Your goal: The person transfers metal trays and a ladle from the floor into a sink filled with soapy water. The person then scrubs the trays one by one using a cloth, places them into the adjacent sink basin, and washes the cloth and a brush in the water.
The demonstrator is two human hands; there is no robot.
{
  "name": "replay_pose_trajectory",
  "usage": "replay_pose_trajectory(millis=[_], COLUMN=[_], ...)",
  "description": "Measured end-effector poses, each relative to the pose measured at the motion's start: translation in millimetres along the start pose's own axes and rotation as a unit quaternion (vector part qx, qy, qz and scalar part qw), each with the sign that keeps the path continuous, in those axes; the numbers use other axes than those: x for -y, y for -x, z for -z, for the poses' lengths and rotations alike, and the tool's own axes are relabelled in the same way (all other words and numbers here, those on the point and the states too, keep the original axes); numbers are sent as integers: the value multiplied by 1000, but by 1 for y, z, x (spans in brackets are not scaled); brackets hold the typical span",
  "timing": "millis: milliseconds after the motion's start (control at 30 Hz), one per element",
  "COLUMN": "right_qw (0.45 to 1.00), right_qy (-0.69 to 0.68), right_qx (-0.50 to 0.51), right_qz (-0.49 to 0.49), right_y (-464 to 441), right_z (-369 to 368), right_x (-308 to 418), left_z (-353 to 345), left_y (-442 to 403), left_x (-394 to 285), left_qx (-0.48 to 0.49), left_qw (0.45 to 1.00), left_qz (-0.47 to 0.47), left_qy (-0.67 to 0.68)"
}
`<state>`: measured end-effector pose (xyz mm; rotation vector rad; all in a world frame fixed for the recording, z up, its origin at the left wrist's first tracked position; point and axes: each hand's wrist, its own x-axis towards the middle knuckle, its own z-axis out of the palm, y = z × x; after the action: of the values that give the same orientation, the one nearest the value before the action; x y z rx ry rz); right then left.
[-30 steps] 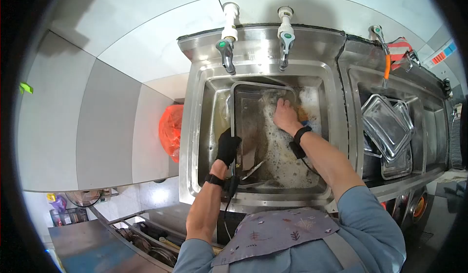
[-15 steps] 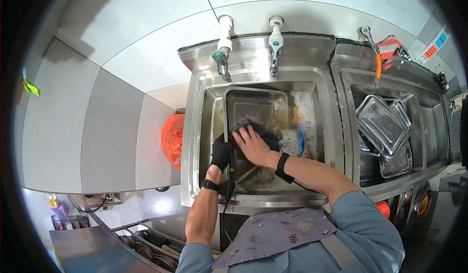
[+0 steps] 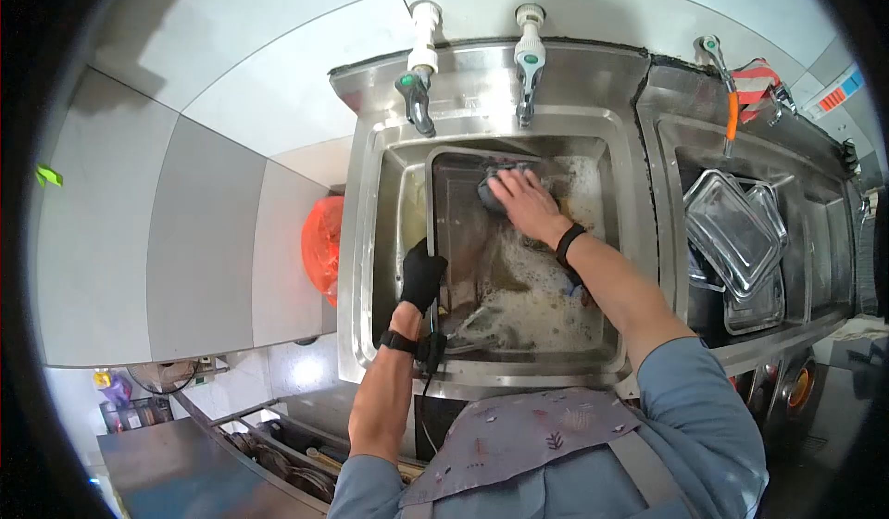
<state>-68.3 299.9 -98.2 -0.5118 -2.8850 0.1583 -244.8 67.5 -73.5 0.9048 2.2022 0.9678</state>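
A rectangular metal tray [image 3: 456, 241] sits tilted in the left sink basin [image 3: 363, 232], in soapy, murky water. My left hand [image 3: 423, 276], in a black glove, is closed around the tray's left rim. On the tray's upper part, my bare right hand [image 3: 530, 204] presses down a dark grey cloth [image 3: 492, 192], its fingers over it. The palm hides part of the cloth. Foam covers the water at the right and lower side of the basin. Near my right forearm, a blue object shows only partly.
Two taps, a left tap [image 3: 416, 98] and a right tap [image 3: 528, 75], reach over the basin's back edge. Several metal trays [image 3: 736, 232] lie in the right-hand basin, below an orange-ended tap [image 3: 732, 116]. A red plastic bag [image 3: 322, 249] stands left of the sink.
My right hand has moved up and to the right across the tray with the cloth. Foamy water now covers more of the lower right. My left hand stays on the rim.
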Motion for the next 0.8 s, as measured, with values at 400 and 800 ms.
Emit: replay_pose_trajectory(millis=[400,800], right_qw=[977,942], right_qy=[20,-44], right_qx=[176,320], right_qz=[-116,-89], right_y=[32,32], right_z=[-3,15], right_x=[18,22], left_z=[1,2], left_y=[-1,21], left_x=[-3,-31], left_qx=[3,-143], left_qw=[995,895], left_qz=[39,-230], left_qy=[88,-353])
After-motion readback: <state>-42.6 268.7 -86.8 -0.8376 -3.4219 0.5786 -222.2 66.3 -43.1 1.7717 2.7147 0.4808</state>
